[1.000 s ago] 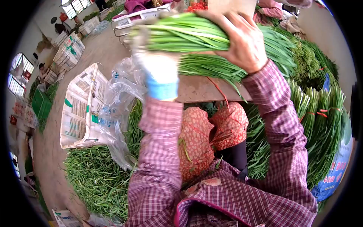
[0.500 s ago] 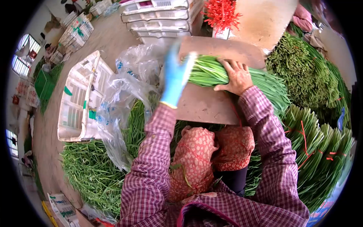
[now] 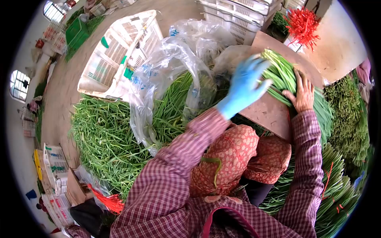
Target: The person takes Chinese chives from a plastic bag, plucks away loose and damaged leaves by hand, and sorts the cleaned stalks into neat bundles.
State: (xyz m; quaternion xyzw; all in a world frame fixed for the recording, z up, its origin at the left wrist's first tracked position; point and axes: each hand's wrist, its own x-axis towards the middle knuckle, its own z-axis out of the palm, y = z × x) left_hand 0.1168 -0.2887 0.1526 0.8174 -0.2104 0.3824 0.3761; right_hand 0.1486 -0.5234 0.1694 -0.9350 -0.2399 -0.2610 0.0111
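A bundle of long green stalks [image 3: 279,73] lies across the brown board [image 3: 264,115] over my knees. My bare right hand [image 3: 302,93] rests on the bundle, its thumb apart from the fingers, pressing it against the board. At the bundle's left end is my left hand [image 3: 246,83] in a blue glove, blurred by motion; its fingers are spread, with nothing visible in them. Beyond my right hand the leafy end of the bundle hangs over the board's right side.
Left of the board are clear plastic bags [image 3: 170,63], a white crate [image 3: 115,55] and a heap of loose greens [image 3: 107,139]. Stacked crates [image 3: 234,20] and red ties [image 3: 303,27] stand beyond. Tied bundles [image 3: 333,186] lie at right. More red ties [image 3: 109,200] are lower left.
My left hand has opened off the bundle's end, which it held earlier. The bundle has been lowered onto the board. The view has turned left.
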